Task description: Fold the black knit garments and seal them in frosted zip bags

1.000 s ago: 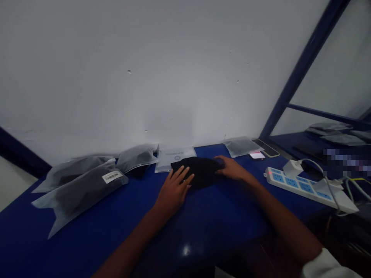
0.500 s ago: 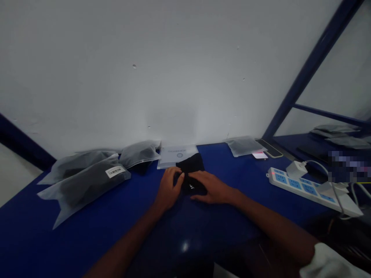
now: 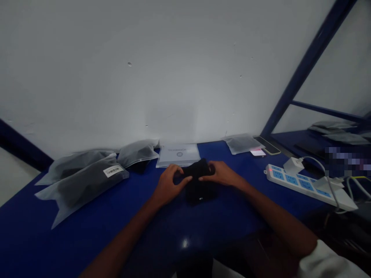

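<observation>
A folded black fabric piece (image 3: 199, 189) with a small white mark near its lower edge lies on the blue table in front of me. My left hand (image 3: 171, 181) pinches its upper left side between thumb and fingers. At the upper right side, my right hand (image 3: 220, 173) grips the same fabric, thumb towards me and fingers behind. The top edge between my hands looks raised and bunched. Just behind it lies a flat white printed packet (image 3: 178, 154). Whether the fabric is a sleeve or another garment, I cannot tell.
Frosted bags with dark contents, one a labelled bag (image 3: 87, 185), lie on the left. Another frosted bag (image 3: 242, 143) and a phone (image 3: 268, 145) are at the back right. A white power strip (image 3: 307, 185) with plugged-in chargers and cables sits right. A wall (image 3: 174, 77) rises behind.
My hands have gone from lying over the black fabric to gripping its upper sides. The fabric's top edge is now lifted and its white mark sits lower and further right.
</observation>
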The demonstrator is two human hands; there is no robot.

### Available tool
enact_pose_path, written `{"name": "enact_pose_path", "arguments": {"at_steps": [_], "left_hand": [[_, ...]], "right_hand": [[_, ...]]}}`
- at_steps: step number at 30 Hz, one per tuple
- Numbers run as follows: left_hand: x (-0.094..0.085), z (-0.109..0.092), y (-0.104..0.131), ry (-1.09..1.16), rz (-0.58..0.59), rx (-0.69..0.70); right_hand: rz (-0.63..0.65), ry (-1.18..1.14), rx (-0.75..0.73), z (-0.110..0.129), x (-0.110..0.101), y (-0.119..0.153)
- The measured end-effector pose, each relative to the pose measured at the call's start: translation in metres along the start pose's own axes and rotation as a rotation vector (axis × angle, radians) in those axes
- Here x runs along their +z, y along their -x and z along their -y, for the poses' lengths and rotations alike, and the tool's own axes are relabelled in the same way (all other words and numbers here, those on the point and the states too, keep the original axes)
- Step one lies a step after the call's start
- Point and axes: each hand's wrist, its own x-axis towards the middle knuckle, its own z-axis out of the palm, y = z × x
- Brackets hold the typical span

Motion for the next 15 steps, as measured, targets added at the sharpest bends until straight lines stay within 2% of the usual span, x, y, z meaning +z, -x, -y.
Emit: {"name": "enact_pose_path", "arguments": {"at_steps": [3,4,7,11,13,15], "left_hand": [[-0.016,0.017,-0.007,-0.411,-0.139,-0.022],[-0.021,0.025,-0.008,-0.504,-0.119,-0.033],[-0.031,0.041,-0.011,-0.654,0.044,-0.047],[-0.032,0.039,-0.013,-0.756,0.081,-0.050],[-0.031,0.034,-0.013,-0.773,0.108,-0.055],[-0.032,0.031,-0.013,-0.771,0.154,-0.075]], "right_hand": [[0.190,-0.181,-0.071,0.007,-0.007,0.006],[0.221,-0.240,-0.108,0.010,-0.007,0.008],[0.248,-0.526,-0.140,0.014,-0.003,0.009],[0.017,-1.051,0.008,0.010,0.002,0.001],[-0.104,-1.239,0.111,0.006,0.001,-0.004],[-0.169,-1.357,0.185,0.003,0.000,-0.009]]}}
